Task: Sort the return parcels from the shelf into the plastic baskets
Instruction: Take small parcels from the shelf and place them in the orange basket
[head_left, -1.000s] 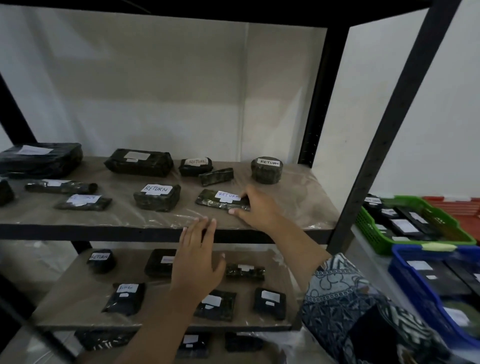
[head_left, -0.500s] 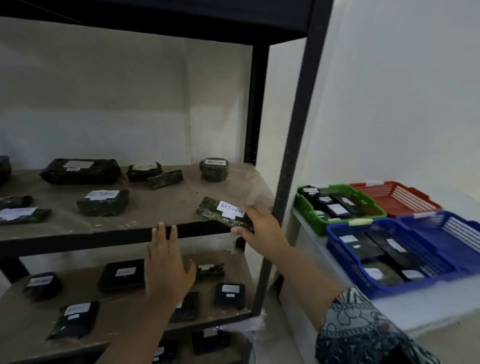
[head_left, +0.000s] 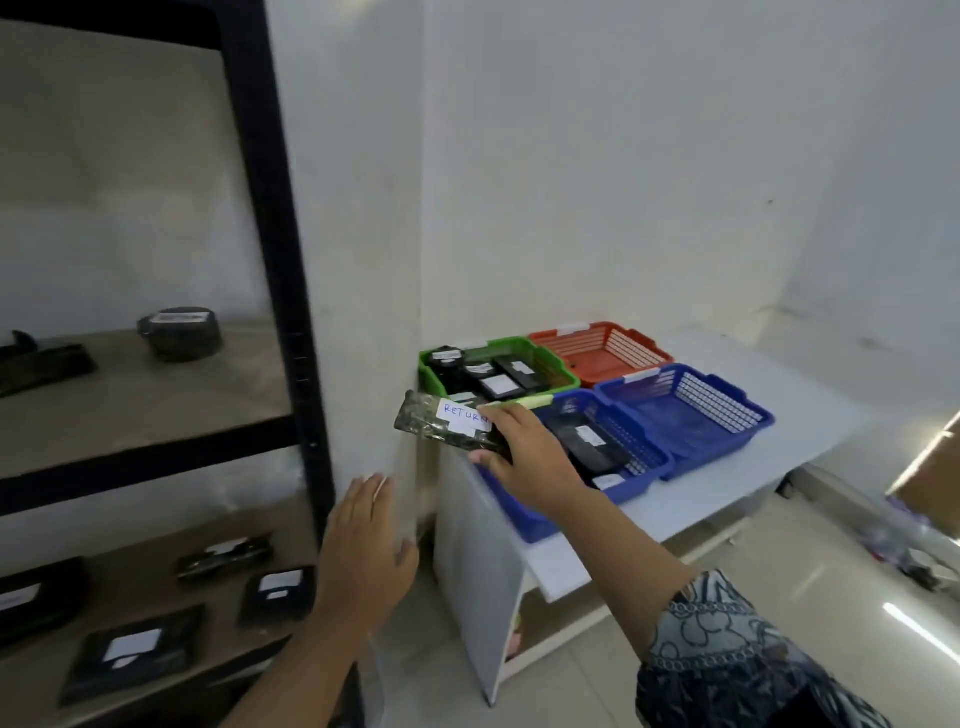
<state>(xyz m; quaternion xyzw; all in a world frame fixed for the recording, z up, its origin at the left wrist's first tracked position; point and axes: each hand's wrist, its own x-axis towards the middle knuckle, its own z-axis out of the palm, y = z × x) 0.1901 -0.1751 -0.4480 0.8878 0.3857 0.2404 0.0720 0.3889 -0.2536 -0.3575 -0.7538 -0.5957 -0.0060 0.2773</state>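
My right hand (head_left: 524, 457) grips a flat dark parcel (head_left: 423, 423) with a white label reading RETURN, held in the air at the left edge of the baskets. Just behind it is the green basket (head_left: 431, 356) with several dark parcels inside. Below my hand sits a blue basket (head_left: 524, 517) that also holds dark parcels. A second blue basket (head_left: 727, 415) and a red basket (head_left: 597, 348) stand further right, with nothing visible inside. My left hand (head_left: 366, 553) hovers flat with straight fingers, holding nothing, near the shelf post.
The black metal shelf (head_left: 280, 291) fills the left, with a round parcel (head_left: 179, 332) on the upper board and several labelled parcels (head_left: 278, 592) on the lower one. The baskets rest on a white table (head_left: 810, 415) against the wall. Glossy tiled floor lies at right.
My right hand lifted the RETURN parcel off the upper shelf and carried it right to the baskets. My view swung right with it. My left hand left the shelf edge.
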